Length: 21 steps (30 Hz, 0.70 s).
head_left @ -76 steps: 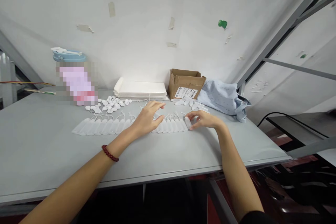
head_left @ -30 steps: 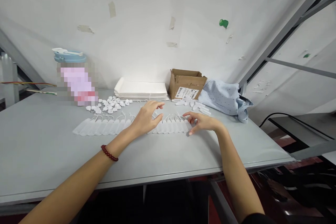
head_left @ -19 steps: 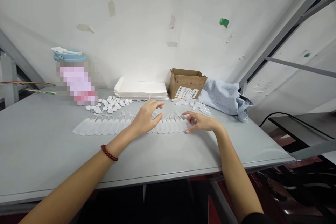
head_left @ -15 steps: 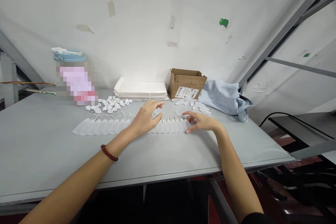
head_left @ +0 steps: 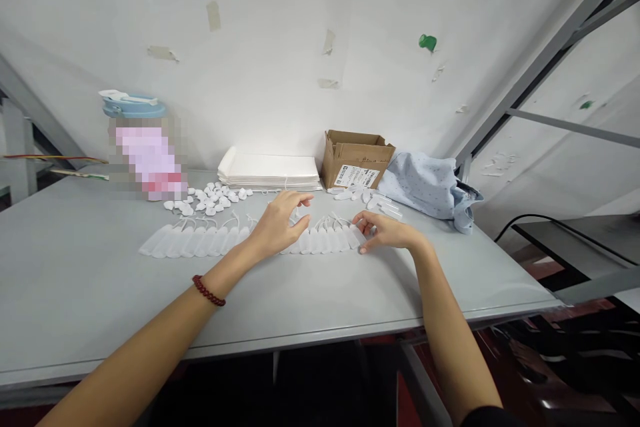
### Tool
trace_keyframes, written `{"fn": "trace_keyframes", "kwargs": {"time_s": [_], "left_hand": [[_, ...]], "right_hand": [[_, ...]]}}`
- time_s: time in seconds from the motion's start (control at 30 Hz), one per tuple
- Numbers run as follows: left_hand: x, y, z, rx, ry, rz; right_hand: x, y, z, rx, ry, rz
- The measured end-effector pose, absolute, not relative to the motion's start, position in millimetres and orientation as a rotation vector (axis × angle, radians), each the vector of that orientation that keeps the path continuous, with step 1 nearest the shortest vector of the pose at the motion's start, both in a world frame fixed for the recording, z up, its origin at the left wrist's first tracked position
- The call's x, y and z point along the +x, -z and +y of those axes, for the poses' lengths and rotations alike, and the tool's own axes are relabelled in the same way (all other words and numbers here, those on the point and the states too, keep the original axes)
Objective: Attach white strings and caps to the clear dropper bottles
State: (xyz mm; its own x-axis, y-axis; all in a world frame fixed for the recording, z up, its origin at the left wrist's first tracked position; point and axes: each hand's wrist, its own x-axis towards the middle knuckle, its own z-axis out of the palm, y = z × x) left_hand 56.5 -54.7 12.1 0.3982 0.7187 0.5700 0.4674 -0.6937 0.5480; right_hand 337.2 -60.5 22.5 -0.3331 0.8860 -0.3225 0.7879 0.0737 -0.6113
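A row of translucent white plastic pieces (head_left: 200, 242), long and narrow, lies overlapping across the desk. Thin white strings (head_left: 234, 219) stick out from their far ends. My left hand (head_left: 280, 223) hovers over the middle of this row, thumb and fingers apart, holding nothing, and hides some pieces beneath it. At the row's right end is my right hand (head_left: 385, 233), its fingers bent and the thumb spread away from them beside the last piece. Whether its fingertips touch that piece is unclear. A red bead bracelet (head_left: 209, 291) circles my left wrist.
Small white caps (head_left: 213, 199) lie heaped behind the row at left. Along the wall stand a stack of white sheets (head_left: 273, 170), an open cardboard box (head_left: 356, 160) and a light blue cloth (head_left: 425, 187). Loose clear pieces (head_left: 373, 200) lie before the box. A blue-lidded container (head_left: 133, 105) stands at left.
My right hand has shifted slightly to the right, its fingertips drawing off a little at the row's end. My left hand stays put over the row.
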Motion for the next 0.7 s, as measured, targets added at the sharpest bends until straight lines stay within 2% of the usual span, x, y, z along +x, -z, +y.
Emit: {"fn": "trace_keyframes", "kwargs": {"time_s": [0.7], "left_hand": [[56.2, -11.1, -54.0, 2.349, -1.145, 1.055]], "right_hand": [[333.3, -24.8, -62.7, -1.727, -1.097, -2.171]]}}
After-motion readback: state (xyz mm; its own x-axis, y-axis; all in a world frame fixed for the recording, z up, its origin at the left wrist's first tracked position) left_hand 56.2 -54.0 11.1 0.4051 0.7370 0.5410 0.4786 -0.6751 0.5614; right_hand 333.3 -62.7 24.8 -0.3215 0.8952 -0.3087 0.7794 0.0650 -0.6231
